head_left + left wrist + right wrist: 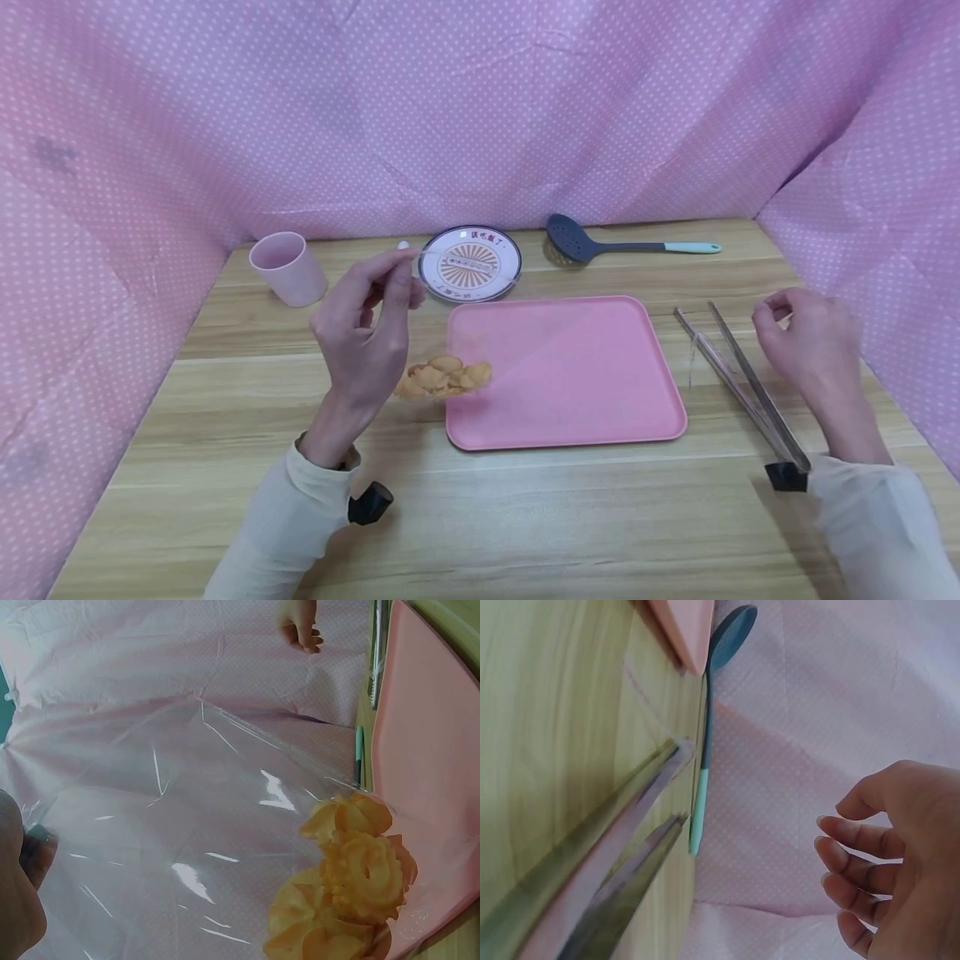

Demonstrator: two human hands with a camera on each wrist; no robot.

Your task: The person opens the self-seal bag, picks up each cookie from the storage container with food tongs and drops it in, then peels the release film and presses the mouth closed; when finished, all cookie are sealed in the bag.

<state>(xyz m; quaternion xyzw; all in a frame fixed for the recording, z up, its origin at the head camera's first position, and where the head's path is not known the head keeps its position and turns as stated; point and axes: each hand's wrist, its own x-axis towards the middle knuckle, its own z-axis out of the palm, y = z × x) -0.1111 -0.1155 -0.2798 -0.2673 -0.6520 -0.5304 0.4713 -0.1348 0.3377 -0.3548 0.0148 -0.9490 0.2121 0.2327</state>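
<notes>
My left hand (367,325) pinches the top edge of a clear plastic bag (187,825) between thumb and fingers. Golden, ruffled snack pieces (442,377) lie in the bottom of the bag, which hangs over the left side of a pink tray (566,375). My right hand (813,358) is raised to the right of metal tongs (750,392), its fingers loosely curled. Nothing shows between those fingers in the right wrist view. A thin clear strip (692,358) lies by the tongs' left arm, near its tip.
A pink cup (288,268) stands at the back left. Behind the tray sits a patterned plate (469,287), partly behind the bag's edge. A dark slotted spoon (637,246) with a mint handle lies at the back right. Pink dotted cloth (480,108) encloses the wooden table (525,517).
</notes>
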